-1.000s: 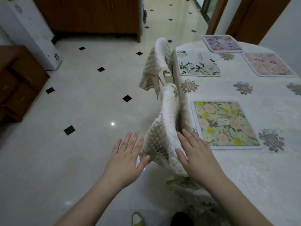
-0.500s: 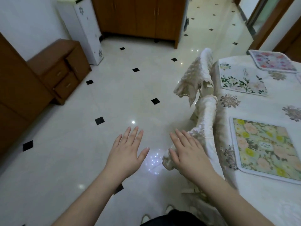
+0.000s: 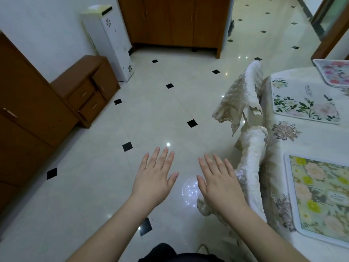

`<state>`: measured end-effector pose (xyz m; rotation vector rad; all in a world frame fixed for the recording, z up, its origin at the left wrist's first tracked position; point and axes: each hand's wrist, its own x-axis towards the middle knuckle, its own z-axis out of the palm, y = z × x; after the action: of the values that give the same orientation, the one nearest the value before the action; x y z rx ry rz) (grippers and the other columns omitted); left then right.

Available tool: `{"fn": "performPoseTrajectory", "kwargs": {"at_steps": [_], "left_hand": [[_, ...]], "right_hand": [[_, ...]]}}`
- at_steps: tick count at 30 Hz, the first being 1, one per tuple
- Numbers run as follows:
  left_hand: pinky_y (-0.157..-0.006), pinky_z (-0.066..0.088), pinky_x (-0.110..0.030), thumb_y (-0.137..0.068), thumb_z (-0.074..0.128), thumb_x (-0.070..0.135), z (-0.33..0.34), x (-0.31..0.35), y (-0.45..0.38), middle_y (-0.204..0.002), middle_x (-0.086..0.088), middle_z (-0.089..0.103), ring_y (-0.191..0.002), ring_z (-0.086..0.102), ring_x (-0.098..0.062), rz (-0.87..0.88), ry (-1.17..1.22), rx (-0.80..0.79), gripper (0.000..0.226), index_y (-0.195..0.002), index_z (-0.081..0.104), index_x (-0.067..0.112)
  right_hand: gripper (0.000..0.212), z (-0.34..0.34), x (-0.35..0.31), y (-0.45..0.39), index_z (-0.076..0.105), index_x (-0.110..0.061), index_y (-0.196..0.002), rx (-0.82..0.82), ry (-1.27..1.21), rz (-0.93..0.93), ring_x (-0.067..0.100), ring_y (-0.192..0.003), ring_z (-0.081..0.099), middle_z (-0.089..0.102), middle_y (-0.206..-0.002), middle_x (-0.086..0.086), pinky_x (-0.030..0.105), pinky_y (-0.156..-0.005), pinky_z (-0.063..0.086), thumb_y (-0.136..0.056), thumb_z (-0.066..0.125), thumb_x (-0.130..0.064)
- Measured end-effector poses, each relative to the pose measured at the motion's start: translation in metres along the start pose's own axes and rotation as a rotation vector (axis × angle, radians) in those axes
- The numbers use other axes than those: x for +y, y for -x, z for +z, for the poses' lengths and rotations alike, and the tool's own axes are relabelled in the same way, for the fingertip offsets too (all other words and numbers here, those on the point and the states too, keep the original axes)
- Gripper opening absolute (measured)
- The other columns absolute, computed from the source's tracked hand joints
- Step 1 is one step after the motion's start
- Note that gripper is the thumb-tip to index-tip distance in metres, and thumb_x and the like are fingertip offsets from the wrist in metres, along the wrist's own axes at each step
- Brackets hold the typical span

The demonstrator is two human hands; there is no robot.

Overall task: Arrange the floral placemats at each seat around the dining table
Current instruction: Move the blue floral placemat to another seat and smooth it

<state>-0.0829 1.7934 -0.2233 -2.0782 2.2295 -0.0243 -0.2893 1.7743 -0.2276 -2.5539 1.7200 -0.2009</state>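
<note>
Both hands empty; seemingly three placemats visible

We stood in a home dining room: cloth-covered dining table and draped chairs at three o'clock, wooden cabinets at twelve, tiled floor.

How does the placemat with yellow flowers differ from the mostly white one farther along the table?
The yellow-flower placemat is filled edge to edge with yellow and peach blooms on green inside a white border; the white placemat is mostly plain, with green leaves and pale blossoms along its near edge and one corner. The yellow-flower one lies nearer the camera, the white one farther along. Both lie flat on the tablecloth, each behind a covered chair.
</note>
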Motion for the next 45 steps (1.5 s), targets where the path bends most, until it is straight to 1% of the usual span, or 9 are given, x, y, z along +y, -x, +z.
{"fn": "performPoseTrajectory", "kwargs": {"at_steps": [6, 14, 21, 24, 26, 29, 31, 35, 45], "left_hand": [[-0.112, 0.019, -0.043, -0.101, 0.011, 0.054, 0.01, -0.043, -0.034, -0.146, -0.002, 0.052, -0.137, 0.046, -0.025, -0.05, 0.022, -0.032, 0.069, -0.144, 0.05, 0.017], [-0.112, 0.022, -0.044, -0.102, 0.005, 0.052, 0.019, -0.157, -0.081, -0.15, -0.006, 0.046, -0.14, 0.042, -0.026, -0.058, 0.06, -0.007, 0.071, -0.147, 0.045, 0.015], [-0.111, 0.022, -0.043, -0.097, 0.025, 0.051, 0.022, -0.228, -0.135, -0.147, -0.005, 0.051, -0.138, 0.045, -0.026, -0.058, 0.063, -0.018, 0.064, -0.144, 0.049, 0.016], [-0.11, 0.022, -0.042, -0.097, 0.024, 0.051, 0.026, -0.234, -0.166, -0.146, -0.004, 0.052, -0.136, 0.047, -0.026, -0.039, 0.09, -0.025, 0.064, -0.143, 0.051, 0.016], [-0.111, 0.019, -0.041, -0.1, 0.013, 0.054, 0.027, -0.231, -0.189, -0.149, -0.003, 0.049, -0.139, 0.044, -0.025, -0.038, 0.118, -0.049, 0.068, -0.145, 0.048, 0.018], [-0.118, 0.002, -0.036, -0.084, -0.027, 0.064, 0.027, -0.219, -0.234, -0.163, 0.004, 0.019, -0.151, 0.013, -0.019, 0.01, 0.155, -0.052, 0.094, -0.156, 0.02, 0.026], [-0.12, -0.003, -0.036, -0.071, -0.04, 0.066, 0.022, -0.208, -0.267, -0.165, 0.006, 0.006, -0.152, -0.001, -0.015, 0.022, 0.182, -0.067, 0.105, -0.157, 0.007, 0.028], [-0.12, -0.003, -0.036, -0.063, -0.046, 0.063, 0.008, -0.185, -0.34, -0.166, 0.006, 0.001, -0.152, -0.006, -0.015, 0.055, 0.139, -0.065, 0.111, -0.157, 0.0, 0.027], [-0.12, -0.003, -0.037, -0.066, -0.044, 0.065, -0.02, -0.136, -0.476, -0.166, 0.005, 0.004, -0.152, -0.005, -0.018, 0.136, 0.118, -0.101, 0.11, -0.158, 0.003, 0.026]], "right_hand": [[0.056, 0.01, -0.025, -0.055, 0.058, -0.011, -0.135, 0.015, -0.004, -0.013, 0.031, -0.131, 0.051, 0.059, -0.137, 0.009, 0.047, -0.108, 0.027, -0.095, 0.031, -0.04], [0.057, 0.033, -0.102, -0.164, 0.057, -0.011, -0.136, -0.006, 0.038, -0.032, 0.032, -0.132, 0.049, 0.057, -0.139, 0.01, 0.047, -0.108, 0.026, -0.096, 0.028, -0.041], [0.057, 0.031, -0.14, -0.233, 0.059, -0.011, -0.133, 0.026, 0.043, -0.009, 0.032, -0.13, 0.052, 0.059, -0.137, 0.01, 0.046, -0.107, 0.026, -0.094, 0.03, -0.04], [0.057, 0.037, -0.128, -0.253, 0.06, -0.011, -0.133, 0.015, 0.082, -0.009, 0.032, -0.129, 0.053, 0.06, -0.136, 0.01, 0.046, -0.106, 0.026, -0.094, 0.031, -0.04], [0.057, 0.04, -0.114, -0.27, 0.06, -0.01, -0.132, 0.014, 0.092, 0.002, 0.032, -0.129, 0.053, 0.06, -0.135, 0.01, 0.047, -0.106, 0.026, -0.094, 0.031, -0.04], [0.057, 0.042, -0.093, -0.303, 0.059, -0.011, -0.134, 0.021, 0.093, 0.028, 0.032, -0.13, 0.052, 0.058, -0.137, 0.011, 0.047, -0.108, 0.025, -0.095, 0.03, -0.04], [0.057, 0.045, -0.075, -0.327, 0.058, -0.01, -0.134, 0.034, 0.084, 0.047, 0.032, -0.131, 0.051, 0.057, -0.138, 0.011, 0.047, -0.108, 0.025, -0.095, 0.03, -0.04], [0.057, 0.046, -0.027, -0.374, 0.06, -0.01, -0.133, 0.048, 0.056, 0.097, 0.032, -0.131, 0.051, 0.058, -0.137, 0.011, 0.047, -0.108, 0.025, -0.095, 0.029, -0.041], [0.057, 0.037, 0.08, -0.466, 0.062, -0.01, -0.13, 0.064, 0.041, 0.201, 0.033, -0.127, 0.055, 0.061, -0.134, 0.011, 0.047, -0.107, 0.025, -0.092, 0.031, -0.039]]}}
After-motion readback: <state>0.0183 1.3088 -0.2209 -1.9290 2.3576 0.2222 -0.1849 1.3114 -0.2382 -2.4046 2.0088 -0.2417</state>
